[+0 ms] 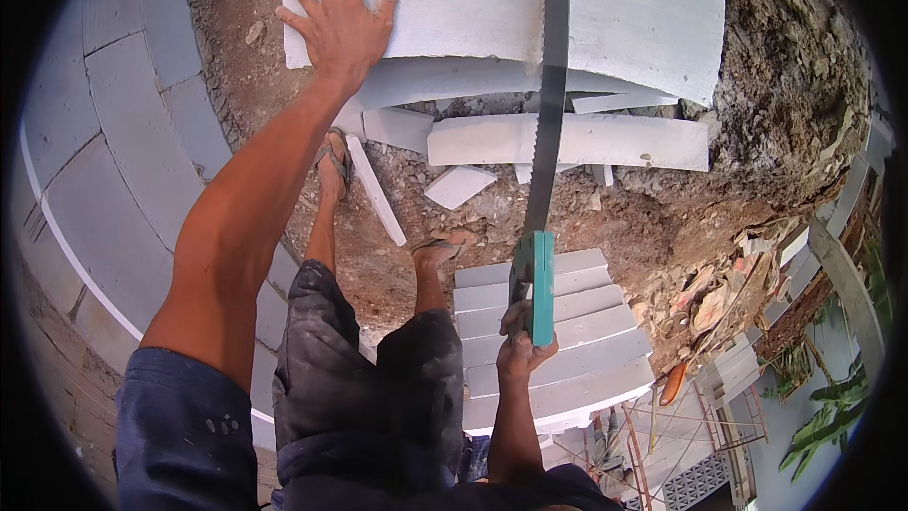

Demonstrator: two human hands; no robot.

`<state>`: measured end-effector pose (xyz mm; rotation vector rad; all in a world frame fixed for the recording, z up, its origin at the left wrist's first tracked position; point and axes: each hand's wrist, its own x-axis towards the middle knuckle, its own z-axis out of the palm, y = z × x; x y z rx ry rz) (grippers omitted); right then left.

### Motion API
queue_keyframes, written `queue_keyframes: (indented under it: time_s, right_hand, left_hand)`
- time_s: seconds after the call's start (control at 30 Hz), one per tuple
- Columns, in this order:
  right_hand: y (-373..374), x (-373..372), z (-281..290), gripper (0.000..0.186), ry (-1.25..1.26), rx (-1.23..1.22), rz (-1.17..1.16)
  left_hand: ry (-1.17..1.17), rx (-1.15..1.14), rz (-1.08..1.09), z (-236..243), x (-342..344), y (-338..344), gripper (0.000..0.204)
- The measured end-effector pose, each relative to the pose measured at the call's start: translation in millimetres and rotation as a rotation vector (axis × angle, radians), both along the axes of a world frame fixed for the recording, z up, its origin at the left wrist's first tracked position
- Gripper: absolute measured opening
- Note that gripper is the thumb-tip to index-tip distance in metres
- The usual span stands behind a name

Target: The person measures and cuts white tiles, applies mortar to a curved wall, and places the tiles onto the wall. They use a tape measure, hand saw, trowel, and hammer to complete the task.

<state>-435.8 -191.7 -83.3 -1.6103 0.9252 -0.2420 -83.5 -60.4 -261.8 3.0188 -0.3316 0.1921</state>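
Note:
My left hand (347, 28) lies flat with fingers spread on the left end of a white block (463, 9). In my right hand (523, 350) is the teal handle of a hand saw (549, 132), its fingers wrapped round the grip. The long dark blade points away from me and crosses the top of the block, teeth on its left side. Right of the blade, the block's surface (643, 19) continues to a slanted end. Whether the blade sits in a cut cannot be told.
White offcuts (567, 142) and a thin strip (375, 191) lie on the dirt around my sandalled feet. Several white blocks (549, 322) are stacked near my right arm. A grey block wall (142, 123) runs along the left. Rough soil (785, 57), rubble and an orange-handled tool (672, 384) are to the right.

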Motion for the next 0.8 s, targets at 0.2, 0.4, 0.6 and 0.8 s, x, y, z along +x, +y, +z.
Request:
queue_keyframes:
  time_s: [0.2,0.4,0.6,0.8]
  right_hand:
    - [-27.2,77.4,-35.5,0.056,-0.082,0.086,-0.118]
    - [3.0,-26.9,-24.6,0.047,-0.067,-0.084,0.033]
    - [-35.5,114.9,-48.5,0.040,-0.090,0.008,-0.001]
    - [-6.0,18.6,-50.6,0.039,-0.125,0.024,-0.043]
  left_hand:
    - [0.036,0.013,-0.026,-0.6,-5.8,-5.0,0.067]
    - [0.011,0.033,0.017,0.8,1.1,-2.0,0.066]
    - [0.120,0.051,0.012,6.5,0.0,-15.8,0.065]
    - [0.143,-0.023,0.019,11.2,2.7,-1.3,0.071]
